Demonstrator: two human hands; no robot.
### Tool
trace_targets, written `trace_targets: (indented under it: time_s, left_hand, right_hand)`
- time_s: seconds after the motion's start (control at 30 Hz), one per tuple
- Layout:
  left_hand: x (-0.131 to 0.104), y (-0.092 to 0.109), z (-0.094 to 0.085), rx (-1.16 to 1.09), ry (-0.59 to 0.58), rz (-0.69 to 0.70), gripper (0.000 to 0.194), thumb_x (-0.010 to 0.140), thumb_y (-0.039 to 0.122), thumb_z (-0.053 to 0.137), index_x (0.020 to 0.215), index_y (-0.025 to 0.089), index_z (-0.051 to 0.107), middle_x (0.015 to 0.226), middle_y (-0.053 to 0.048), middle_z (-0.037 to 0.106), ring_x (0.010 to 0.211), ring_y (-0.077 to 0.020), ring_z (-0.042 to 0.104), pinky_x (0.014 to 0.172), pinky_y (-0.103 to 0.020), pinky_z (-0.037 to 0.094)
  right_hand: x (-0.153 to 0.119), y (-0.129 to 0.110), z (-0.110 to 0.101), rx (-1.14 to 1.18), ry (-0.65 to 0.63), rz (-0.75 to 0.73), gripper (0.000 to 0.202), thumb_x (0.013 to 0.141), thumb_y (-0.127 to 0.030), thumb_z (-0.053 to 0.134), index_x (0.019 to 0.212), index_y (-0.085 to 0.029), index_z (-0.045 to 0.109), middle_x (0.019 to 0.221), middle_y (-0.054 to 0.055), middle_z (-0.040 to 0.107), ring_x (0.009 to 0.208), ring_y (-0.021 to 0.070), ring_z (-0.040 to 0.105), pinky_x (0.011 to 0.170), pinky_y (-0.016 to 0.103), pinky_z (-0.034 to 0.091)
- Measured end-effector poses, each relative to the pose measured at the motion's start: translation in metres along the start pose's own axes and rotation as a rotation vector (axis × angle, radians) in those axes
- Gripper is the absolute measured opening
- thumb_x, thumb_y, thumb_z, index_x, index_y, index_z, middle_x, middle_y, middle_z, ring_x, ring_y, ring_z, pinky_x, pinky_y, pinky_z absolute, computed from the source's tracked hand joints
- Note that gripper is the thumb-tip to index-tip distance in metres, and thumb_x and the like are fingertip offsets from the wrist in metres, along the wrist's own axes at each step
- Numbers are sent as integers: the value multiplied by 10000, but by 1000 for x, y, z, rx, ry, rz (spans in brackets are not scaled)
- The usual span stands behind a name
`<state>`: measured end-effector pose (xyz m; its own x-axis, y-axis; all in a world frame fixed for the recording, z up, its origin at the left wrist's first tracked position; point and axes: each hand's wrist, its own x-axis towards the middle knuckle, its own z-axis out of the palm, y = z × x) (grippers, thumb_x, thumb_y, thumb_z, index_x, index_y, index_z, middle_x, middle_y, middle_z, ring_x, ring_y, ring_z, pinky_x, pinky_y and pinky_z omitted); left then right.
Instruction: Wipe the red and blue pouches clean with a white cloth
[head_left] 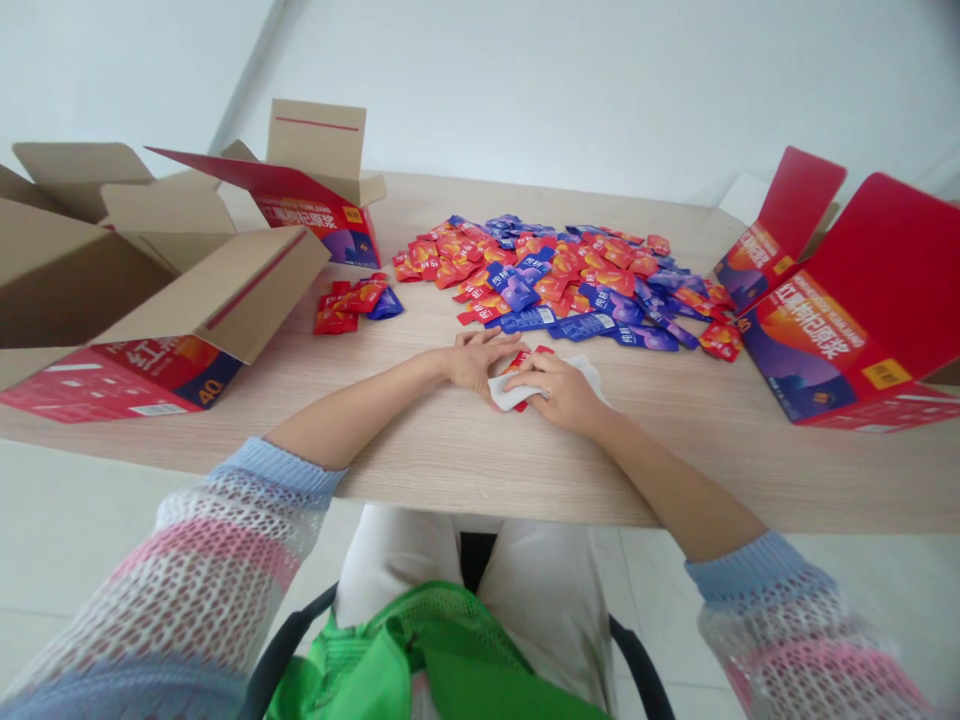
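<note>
On the table in front of me lies a red sachet [517, 362], partly hidden by my hands and a white cloth. My left hand [480, 361] rests at its left side, fingers stretched out across its upper edge. My right hand [561, 392] is closed on the white cloth [508, 391], which lies over the sachet and sticks out to the right of the fingers. Just beyond my hands spreads a large heap of red and blue sachets [570, 280]. A smaller group of red and blue sachets [352, 303] lies to the left of the heap.
Open red cartons stand on the left, a near one [172, 365] with its flaps spread and another [330, 215] behind it. More open cartons [832, 330] stand on the right. The wooden table [450, 465] ends close to my lap, and a white wall rises behind it.
</note>
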<state>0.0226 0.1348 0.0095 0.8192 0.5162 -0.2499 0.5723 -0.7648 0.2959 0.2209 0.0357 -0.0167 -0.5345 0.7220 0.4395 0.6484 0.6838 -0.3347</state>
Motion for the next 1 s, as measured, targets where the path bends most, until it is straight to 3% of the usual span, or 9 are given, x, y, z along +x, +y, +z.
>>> trace_targets:
  time_s: [0.13, 0.3, 0.37, 0.43, 0.5, 0.57, 0.7, 0.8, 1.0]
  left_hand:
    - [-1, 0, -3, -37, -40, 7, 1224, 528, 747, 723, 1549, 379, 157, 1648, -6, 33, 1495, -368, -44, 1149, -605, -2]
    - [-3, 0, -5, -56, -27, 17, 1238, 499, 767, 739, 1539, 399, 177, 1651, -21, 36, 1492, -384, -34, 1139, -626, -4]
    - [-5, 0, -4, -58, -8, 20, 1227, 495, 776, 739, 1532, 399, 202, 1651, -28, 55, 1490, -396, -15, 1137, -630, 5]
    - [-6, 1, -4, -63, 8, 27, 1219, 496, 778, 739, 1528, 391, 219, 1650, -37, 69, 1487, -404, 1, 1136, -633, 17]
    - [-5, 1, -3, -71, 19, 30, 1223, 489, 774, 746, 1525, 372, 235, 1648, -48, 83, 1487, -405, 10, 1142, -623, 27]
    - [-4, 0, -2, -79, 25, 26, 1245, 469, 764, 762, 1523, 344, 250, 1645, -59, 102, 1486, -408, 10, 1152, -605, 25]
    - [-1, -5, 1, -97, 22, 9, 1351, 432, 744, 790, 1550, 293, 182, 1640, -87, 118, 1490, -397, -4, 1160, -586, -13]
    - [-2, -8, 2, -119, 14, 55, 1319, 461, 751, 776, 1548, 302, 180, 1640, -75, 113, 1498, -367, -10, 1157, -587, -45]
    - [-2, -8, -2, -83, -12, 66, 1251, 461, 746, 786, 1525, 366, 250, 1648, -50, 57, 1492, -394, -15, 1134, -634, -7]
  right_hand:
    - [2, 16, -7, -83, -6, 62, 354, 821, -97, 553, 1094, -243, 726, 1003, 58, 604, 968, 208, 553, 872, 358, 443]
    - [-16, 62, -31, -260, 19, 266, 424, 805, -56, 497, 1087, -251, 748, 985, 78, 598, 953, 225, 549, 851, 368, 444]
    - [-25, 76, -40, -290, 121, 375, 445, 762, -26, 488, 1020, -248, 774, 970, 82, 590, 934, 230, 546, 840, 378, 444]
    - [-30, 80, -45, -236, 314, 488, 408, 752, -46, 507, 989, -233, 782, 955, 79, 583, 900, 224, 548, 832, 385, 451]
    - [-27, 71, -44, -104, 491, 523, 340, 778, -116, 559, 1020, -224, 773, 946, 67, 585, 880, 215, 555, 835, 387, 459]
    - [-18, 51, -37, 44, 533, 459, 308, 808, -196, 610, 1076, -242, 753, 941, 48, 595, 877, 207, 565, 839, 379, 463]
    - [-1, 3, -12, 158, 325, 284, 306, 878, -240, 585, 1149, -294, 718, 986, 39, 621, 930, 197, 583, 849, 350, 447]
    - [3, -23, 4, 26, 164, 291, 324, 897, -257, 584, 1200, -313, 685, 1048, 39, 657, 1018, 219, 574, 902, 386, 389]
    - [3, -29, 6, -242, 30, 404, 327, 872, -255, 621, 1172, -362, 696, 1055, 39, 654, 1054, 240, 541, 873, 401, 319]
